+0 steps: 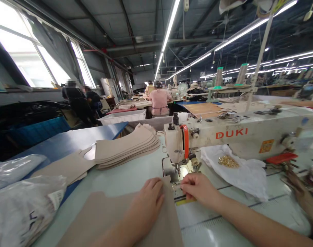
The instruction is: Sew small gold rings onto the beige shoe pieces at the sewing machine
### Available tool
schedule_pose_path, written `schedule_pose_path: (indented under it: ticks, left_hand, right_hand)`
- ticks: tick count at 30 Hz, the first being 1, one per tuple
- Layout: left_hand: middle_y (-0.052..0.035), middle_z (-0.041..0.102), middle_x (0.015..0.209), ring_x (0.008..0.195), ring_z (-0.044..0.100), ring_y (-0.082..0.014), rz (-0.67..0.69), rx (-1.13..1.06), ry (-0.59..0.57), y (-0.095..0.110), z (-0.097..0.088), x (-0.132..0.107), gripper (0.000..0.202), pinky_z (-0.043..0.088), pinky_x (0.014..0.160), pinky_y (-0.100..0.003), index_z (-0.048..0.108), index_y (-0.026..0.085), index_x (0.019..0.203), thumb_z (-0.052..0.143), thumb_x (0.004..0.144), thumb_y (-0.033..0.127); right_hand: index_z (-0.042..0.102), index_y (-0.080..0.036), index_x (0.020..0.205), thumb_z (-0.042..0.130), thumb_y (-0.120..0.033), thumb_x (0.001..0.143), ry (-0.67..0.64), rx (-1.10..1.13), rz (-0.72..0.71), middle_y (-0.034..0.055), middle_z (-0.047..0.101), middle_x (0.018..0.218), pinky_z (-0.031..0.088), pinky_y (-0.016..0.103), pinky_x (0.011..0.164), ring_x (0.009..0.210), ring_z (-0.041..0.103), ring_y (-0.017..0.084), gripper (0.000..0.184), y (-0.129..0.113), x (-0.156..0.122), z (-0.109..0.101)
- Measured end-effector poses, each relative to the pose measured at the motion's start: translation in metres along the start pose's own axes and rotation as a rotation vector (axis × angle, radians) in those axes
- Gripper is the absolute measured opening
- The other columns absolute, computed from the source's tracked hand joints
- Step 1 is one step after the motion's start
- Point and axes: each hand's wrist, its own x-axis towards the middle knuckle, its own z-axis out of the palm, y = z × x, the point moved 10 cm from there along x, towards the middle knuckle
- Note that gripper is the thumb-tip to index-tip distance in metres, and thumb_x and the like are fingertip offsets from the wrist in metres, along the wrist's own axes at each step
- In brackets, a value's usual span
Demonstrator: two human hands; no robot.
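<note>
A beige fabric piece (115, 212) lies on the sewing table in front of me. My left hand (147, 202) rests on it, palm down, fingers slightly bent and pressing the cloth near its right edge. My right hand (197, 187) is closed in a pinch beside the needle plate, to the right of the cloth; what its fingertips hold, if anything, is hidden. Just beyond both hands stands the white DUKI sewing machine (233, 132), its needle area lit. Under the machine arm, small gold metal pieces (228, 162) sit on a white plastic bag (243, 180).
A stack of beige cut pieces (125, 147) lies behind the left hand, with more pieces (66, 166) beside it. Clear plastic bags (27, 206) occupy the left side. A red-handled tool (281, 157) lies at right. Another person in pink (160, 101) sits farther ahead.
</note>
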Motion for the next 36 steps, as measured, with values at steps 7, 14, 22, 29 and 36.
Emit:
schedule_pose_path:
  ticks: [7, 14, 22, 29, 36]
  left_hand:
    - [-0.0129, 0.059, 0.118, 0.113, 0.054, -0.0258, 0.043, 0.030, 0.068, 0.004, 0.026, -0.011, 0.036, 0.046, 0.098, -0.048, 0.049, 0.015, 0.123, 0.045, 0.088, 0.021]
    - [-0.0097, 0.064, 0.108, 0.102, 0.061, -0.0240, 0.222, 0.050, 0.195, 0.019, 0.011, -0.008, 0.025, 0.055, 0.087, -0.043, 0.056, 0.018, 0.109, 0.050, 0.085, 0.018]
    - [-0.0041, 0.066, 0.079, 0.077, 0.062, -0.0193, 0.409, 0.108, 0.247, 0.046, 0.009, 0.006, 0.020, 0.055, 0.070, -0.033, 0.061, 0.017, 0.076, 0.046, 0.087, 0.010]
    - [-0.0036, 0.064, 0.075, 0.075, 0.060, -0.0194, 0.413, 0.150, 0.196, 0.048, 0.015, 0.012, 0.017, 0.053, 0.068, -0.031, 0.057, 0.017, 0.072, 0.050, 0.081, 0.005]
    - [-0.0037, 0.065, 0.078, 0.078, 0.061, -0.0194, 0.412, 0.102, 0.200, 0.046, 0.015, 0.012, 0.015, 0.052, 0.070, -0.031, 0.058, 0.017, 0.073, 0.052, 0.080, 0.005]
  right_hand:
    - [0.055, -0.016, 0.060, 0.059, -0.011, 0.072, -0.083, -0.085, 0.161, -0.0057, 0.059, 0.049, 0.037, 0.014, 0.038, 0.038, 0.053, 0.006, 0.014, 0.002, 0.012, 0.011]
    - [0.052, -0.016, 0.053, 0.060, -0.006, 0.071, -0.150, -0.139, 0.222, -0.0051, 0.058, 0.045, 0.038, 0.013, 0.033, 0.034, 0.053, 0.006, 0.022, 0.003, 0.023, 0.022]
    - [0.051, -0.015, 0.052, 0.054, -0.003, 0.072, -0.215, -0.235, 0.252, -0.0057, 0.056, 0.043, 0.042, 0.014, 0.036, 0.032, 0.051, 0.006, 0.024, -0.001, 0.021, 0.023]
    - [0.050, -0.016, 0.051, 0.054, -0.006, 0.074, -0.257, -0.376, 0.243, -0.0040, 0.055, 0.043, 0.044, 0.016, 0.041, 0.037, 0.055, 0.009, 0.025, -0.010, 0.025, 0.025]
    - [0.063, -0.017, 0.073, 0.056, -0.010, 0.079, -0.117, -0.703, -0.192, 0.0023, 0.066, 0.077, 0.046, 0.027, 0.069, 0.074, 0.062, 0.017, 0.011, -0.034, -0.009, 0.006]
